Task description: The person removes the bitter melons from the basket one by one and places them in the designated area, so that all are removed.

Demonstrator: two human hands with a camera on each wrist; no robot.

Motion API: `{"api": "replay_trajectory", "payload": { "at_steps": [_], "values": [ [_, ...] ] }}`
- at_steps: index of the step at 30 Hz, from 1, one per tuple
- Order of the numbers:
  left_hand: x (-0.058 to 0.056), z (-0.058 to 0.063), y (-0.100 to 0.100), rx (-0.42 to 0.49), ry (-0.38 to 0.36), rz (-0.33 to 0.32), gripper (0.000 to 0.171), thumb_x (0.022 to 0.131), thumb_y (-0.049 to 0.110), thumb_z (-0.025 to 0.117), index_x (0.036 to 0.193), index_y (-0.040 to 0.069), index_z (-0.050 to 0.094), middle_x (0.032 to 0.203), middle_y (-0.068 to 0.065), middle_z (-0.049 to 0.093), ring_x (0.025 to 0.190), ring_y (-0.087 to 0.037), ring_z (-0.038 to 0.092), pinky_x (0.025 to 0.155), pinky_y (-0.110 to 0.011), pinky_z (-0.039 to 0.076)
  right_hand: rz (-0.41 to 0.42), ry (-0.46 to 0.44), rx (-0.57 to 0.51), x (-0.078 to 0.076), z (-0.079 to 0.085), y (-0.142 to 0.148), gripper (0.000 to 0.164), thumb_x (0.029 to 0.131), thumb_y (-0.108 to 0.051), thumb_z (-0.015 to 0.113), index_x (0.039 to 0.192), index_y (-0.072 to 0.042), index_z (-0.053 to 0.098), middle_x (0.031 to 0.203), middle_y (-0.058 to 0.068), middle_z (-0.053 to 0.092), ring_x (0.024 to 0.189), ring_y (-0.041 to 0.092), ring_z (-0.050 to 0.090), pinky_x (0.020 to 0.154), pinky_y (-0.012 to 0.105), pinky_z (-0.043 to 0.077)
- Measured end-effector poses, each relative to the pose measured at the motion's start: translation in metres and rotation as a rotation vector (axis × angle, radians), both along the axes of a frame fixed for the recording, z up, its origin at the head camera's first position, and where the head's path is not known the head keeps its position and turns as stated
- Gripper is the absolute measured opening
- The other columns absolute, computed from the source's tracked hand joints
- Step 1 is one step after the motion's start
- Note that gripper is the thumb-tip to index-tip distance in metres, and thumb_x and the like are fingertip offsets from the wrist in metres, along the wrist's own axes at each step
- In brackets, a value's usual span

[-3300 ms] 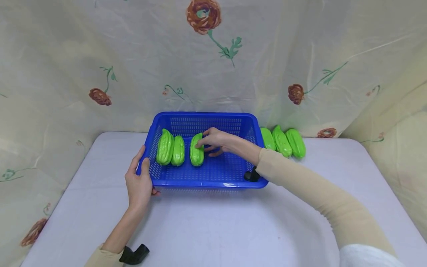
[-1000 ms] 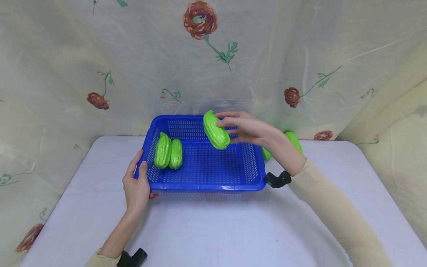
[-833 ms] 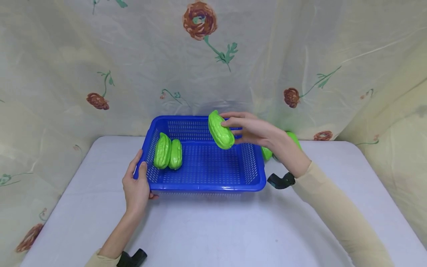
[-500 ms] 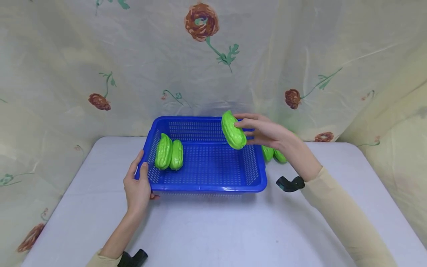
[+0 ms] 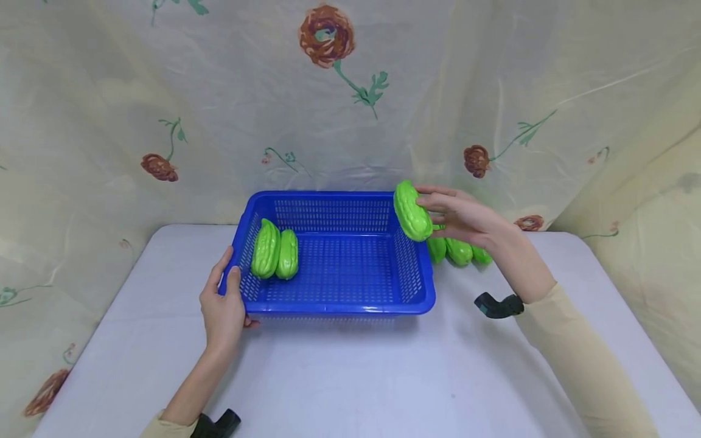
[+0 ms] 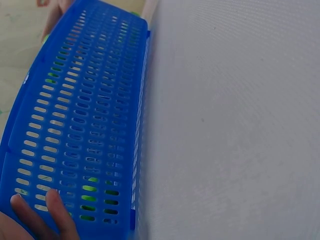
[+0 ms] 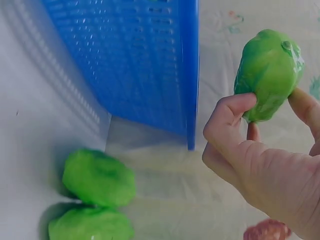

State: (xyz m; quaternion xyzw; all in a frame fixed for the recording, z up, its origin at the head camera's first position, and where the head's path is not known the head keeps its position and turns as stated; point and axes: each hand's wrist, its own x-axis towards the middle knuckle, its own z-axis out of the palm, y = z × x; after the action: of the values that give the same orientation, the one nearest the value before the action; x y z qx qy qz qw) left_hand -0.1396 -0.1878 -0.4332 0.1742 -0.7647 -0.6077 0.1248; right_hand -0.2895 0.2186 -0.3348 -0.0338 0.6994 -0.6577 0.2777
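Flowered curtain [image 5: 416, 91] behind white table [image 5: 350, 377]. Your right hand [image 5: 465, 218] pinches green gourd [image 5: 412, 211], raised, right of frame center, at upper-right corner of blue basket [image 5: 334, 308]; your left hand [image 5: 223, 310] grips basket's left end. Gourd probably light, stiff, slick; pinch its ridged middle.

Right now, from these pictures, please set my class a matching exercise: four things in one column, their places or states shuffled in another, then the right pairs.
Column one
1. Left hand
2. Right hand
3. Basket
4. Pair of gourds

Column two
A. lying inside the basket
B. blue, with slotted walls
C. holding up a single gourd
D. gripping the basket's side

Pairs: 1-D, 2-C, 3-B, 4-A
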Motion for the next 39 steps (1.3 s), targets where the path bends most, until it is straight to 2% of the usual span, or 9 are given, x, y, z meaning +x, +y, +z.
{"api": "replay_trajectory", "payload": {
  "at_steps": [5, 8, 11, 19, 24, 27, 29, 32, 39],
  "values": [
    [-0.001, 0.000, 0.000, 0.004, -0.008, 0.013, 0.047, 0.117, 0.035, 0.044, 0.163, 0.041, 0.045, 0.167, -0.014, 0.047, 0.038, -0.003, 0.048, 0.038, -0.027, 0.056, -0.035, -0.021, -0.034, 0.001, -0.001, 0.021, 0.071, 0.113, -0.034, 0.056, 0.174, -0.021, 0.021, 0.149, -0.003, 0.043, 0.151, 0.033, 0.032, 0.121, 0.048, 0.045],
    [-0.001, 0.000, -0.001, 0.005, -0.008, 0.014, 0.047, 0.117, 0.035, 0.045, 0.163, 0.041, 0.046, 0.169, -0.013, 0.045, 0.038, -0.003, 0.047, 0.037, -0.026, 0.056, -0.044, -0.034, -0.066, 0.001, -0.001, 0.033, 0.073, 0.113, -0.034, 0.056, 0.174, -0.022, 0.019, 0.159, 0.000, 0.036, 0.160, 0.037, 0.023, 0.135, 0.059, 0.029],
    [-0.001, 0.000, -0.001, 0.001, -0.006, 0.011, 0.047, 0.117, 0.035, 0.044, 0.163, 0.042, 0.045, 0.168, -0.013, 0.046, 0.038, -0.003, 0.047, 0.038, -0.027, 0.056, -0.053, -0.045, -0.097, 0.001, -0.003, 0.045, 0.071, 0.113, -0.033, 0.055, 0.174, -0.023, 0.019, 0.163, 0.001, 0.033, 0.166, 0.038, 0.012, 0.139, 0.065, 0.016],
    [0.000, 0.000, -0.001, 0.000, -0.003, -0.005, 0.047, 0.117, 0.035, 0.043, 0.164, 0.041, 0.044, 0.163, -0.019, 0.051, 0.039, -0.003, 0.049, 0.038, -0.027, 0.057, -0.083, -0.044, -0.077, 0.000, -0.011, 0.074, 0.074, 0.114, -0.035, 0.052, 0.175, -0.025, 0.012, 0.150, -0.009, 0.042, 0.160, 0.030, 0.022, 0.138, 0.062, 0.016],
    [0.000, -0.001, -0.001, 0.000, -0.004, -0.006, 0.047, 0.117, 0.036, 0.043, 0.164, 0.041, 0.043, 0.163, -0.018, 0.051, 0.039, -0.003, 0.050, 0.039, -0.027, 0.057, -0.104, -0.059, -0.082, 0.001, -0.015, 0.092, 0.076, 0.114, -0.032, 0.054, 0.175, -0.024, 0.010, 0.148, -0.012, 0.048, 0.149, 0.022, 0.038, 0.119, 0.045, 0.047],
    [0.000, 0.000, -0.001, -0.005, -0.002, -0.008, 0.047, 0.117, 0.036, 0.043, 0.165, 0.042, 0.043, 0.165, -0.018, 0.049, 0.039, -0.003, 0.050, 0.039, -0.027, 0.057, -0.117, -0.062, -0.115, 0.001, -0.018, 0.102, 0.060, 0.114, -0.029, 0.054, 0.169, -0.026, 0.029, 0.138, -0.014, 0.062, 0.134, 0.015, 0.056, 0.099, 0.034, 0.059],
    [0.001, 0.000, -0.001, -0.006, -0.001, -0.008, 0.048, 0.117, 0.036, 0.042, 0.165, 0.042, 0.043, 0.164, -0.018, 0.050, 0.040, -0.002, 0.050, 0.039, -0.026, 0.057, -0.129, -0.067, -0.148, 0.001, -0.019, 0.109, 0.045, 0.114, -0.026, 0.053, 0.158, -0.028, 0.045, 0.131, -0.014, 0.069, 0.121, 0.012, 0.064, 0.095, 0.034, 0.063],
    [0.001, 0.001, -0.001, -0.005, -0.002, -0.007, 0.048, 0.117, 0.036, 0.042, 0.165, 0.041, 0.042, 0.164, -0.017, 0.050, 0.040, -0.002, 0.050, 0.039, -0.025, 0.057, -0.141, -0.079, -0.191, 0.000, -0.020, 0.116, 0.027, 0.114, -0.024, 0.053, 0.139, -0.030, 0.060, 0.129, -0.012, 0.071, 0.117, 0.012, 0.068, 0.094, 0.035, 0.064],
    [0.002, 0.001, 0.000, -0.005, -0.001, -0.012, 0.048, 0.118, 0.035, 0.042, 0.165, 0.041, 0.042, 0.164, -0.017, 0.050, 0.040, -0.002, 0.051, 0.039, -0.024, 0.056, -0.164, -0.122, -0.208, -0.002, -0.030, 0.134, 0.020, 0.114, -0.026, 0.051, 0.128, -0.033, 0.064, 0.126, -0.014, 0.070, 0.116, 0.009, 0.066, 0.093, 0.033, 0.062]
  ]
}}
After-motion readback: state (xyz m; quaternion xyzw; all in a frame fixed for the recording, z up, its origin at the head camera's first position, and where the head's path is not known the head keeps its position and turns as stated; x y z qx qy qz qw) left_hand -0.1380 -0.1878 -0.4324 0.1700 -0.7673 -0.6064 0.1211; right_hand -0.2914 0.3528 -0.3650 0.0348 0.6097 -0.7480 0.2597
